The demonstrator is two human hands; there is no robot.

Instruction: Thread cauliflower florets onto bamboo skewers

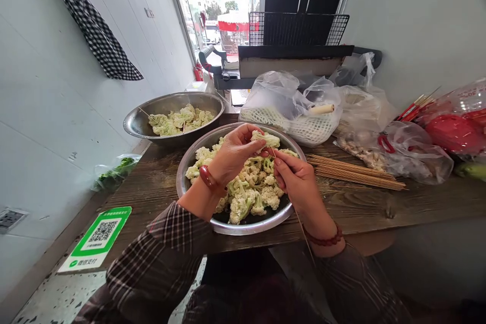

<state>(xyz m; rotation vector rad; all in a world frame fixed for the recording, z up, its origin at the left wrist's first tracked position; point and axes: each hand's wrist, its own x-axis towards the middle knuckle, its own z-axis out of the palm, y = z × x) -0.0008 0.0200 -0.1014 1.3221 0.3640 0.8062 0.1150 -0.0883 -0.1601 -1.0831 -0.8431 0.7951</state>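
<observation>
A large steel bowl (243, 230) full of cauliflower pieces (243, 202) stands at the table's front edge. Above its middle, my left hand (237, 152) grips a pale cauliflower floret (266, 140) between thumb and fingers. Close beside it, my right hand (296, 177) is closed on a thin wooden skewer (301, 225), whose long end slants down toward my right forearm. The skewer's upper end is at the floret; whether it has entered it is hidden by my fingers. A bundle of skewers (357, 172) lies to the right of the bowl.
A second steel bowl (132, 124) with skewered cauliflower stands back left. Plastic bags (292, 106) line the table's rear and right side. Left are a green QR code card (100, 235) and bagged greens (117, 172). A wire rack (298, 29) stands behind.
</observation>
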